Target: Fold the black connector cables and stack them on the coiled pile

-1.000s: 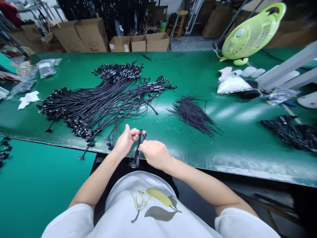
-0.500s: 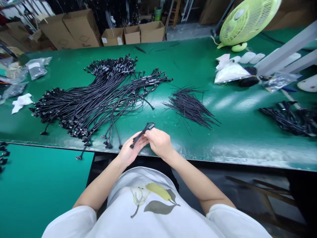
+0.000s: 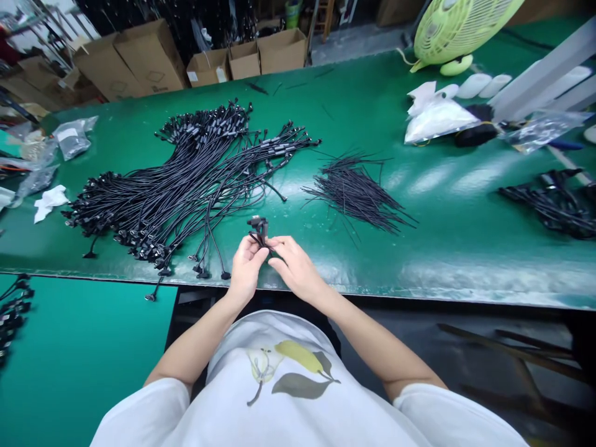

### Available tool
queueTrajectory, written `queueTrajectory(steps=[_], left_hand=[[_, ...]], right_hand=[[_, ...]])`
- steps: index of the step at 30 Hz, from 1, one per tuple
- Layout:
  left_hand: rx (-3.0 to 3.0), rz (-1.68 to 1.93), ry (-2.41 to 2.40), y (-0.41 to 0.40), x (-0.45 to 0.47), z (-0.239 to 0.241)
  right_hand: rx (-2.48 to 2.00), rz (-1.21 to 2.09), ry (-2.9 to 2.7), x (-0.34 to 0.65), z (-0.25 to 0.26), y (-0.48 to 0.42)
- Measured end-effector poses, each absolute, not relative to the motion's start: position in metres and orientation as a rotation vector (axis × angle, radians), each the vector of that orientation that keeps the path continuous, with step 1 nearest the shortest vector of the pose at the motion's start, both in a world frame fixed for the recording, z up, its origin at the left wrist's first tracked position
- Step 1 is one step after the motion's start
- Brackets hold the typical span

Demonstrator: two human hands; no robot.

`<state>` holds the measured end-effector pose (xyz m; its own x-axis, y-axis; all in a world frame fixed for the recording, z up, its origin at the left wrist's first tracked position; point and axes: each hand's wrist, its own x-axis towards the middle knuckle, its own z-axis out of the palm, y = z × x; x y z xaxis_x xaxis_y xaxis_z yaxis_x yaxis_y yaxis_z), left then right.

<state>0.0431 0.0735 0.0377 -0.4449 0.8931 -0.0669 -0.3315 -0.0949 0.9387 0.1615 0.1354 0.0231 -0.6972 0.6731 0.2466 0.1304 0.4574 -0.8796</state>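
Note:
A folded black cable (image 3: 259,228) stands up between my hands at the table's near edge, its connector end on top. My left hand (image 3: 246,264) is closed around its lower part. My right hand (image 3: 293,264) meets it from the other side, with thumb and fingertips at the cable's middle; a thin black strand seems to run there, too small to make out. To the left spreads a large pile of black cables (image 3: 172,180) with connectors at both ends. Right of centre lies a loose heap of thin black ties (image 3: 363,194).
At the right are a bundle of folded black cables (image 3: 549,202), a white plastic bag (image 3: 435,121) and a green fan (image 3: 460,31). Clear bags (image 3: 72,138) and a crumpled white tissue (image 3: 49,202) lie far left. Cardboard boxes (image 3: 209,67) stand behind the green table (image 3: 465,248).
The folded cable has turned from lying slanted across my left fingers to standing upright. My left hand has closed round it, and my right fingers have shifted to its middle.

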Motion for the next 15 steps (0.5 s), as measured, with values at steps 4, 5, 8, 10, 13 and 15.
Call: queueTrajectory(steps=[4,5,8,10,13,15], left_hand=[[0.699,1.717,1.249,0.087,0.051,0.031],[0.745,1.669,1.241,0.088,0.051,0.030],[1.050,1.392,1.361,0.081,0.043,0.032],[1.349,1.177,1.628,0.065,0.025,0.036],[1.636,0.891,2.241,0.040,-0.017,0.031],[1.650,0.691,2.465,0.031,-0.043,0.018]], right_hand=[[-0.697,1.210,-2.110,0.164,0.020,0.128],[-0.724,1.237,-2.100,0.168,0.019,0.129],[-0.821,1.175,-2.137,0.196,0.018,0.143],[-0.953,0.986,-2.165,0.232,0.017,0.162],[-1.304,0.550,-2.097,0.304,0.012,0.199],[-1.590,0.184,-2.004,0.359,0.006,0.225]])
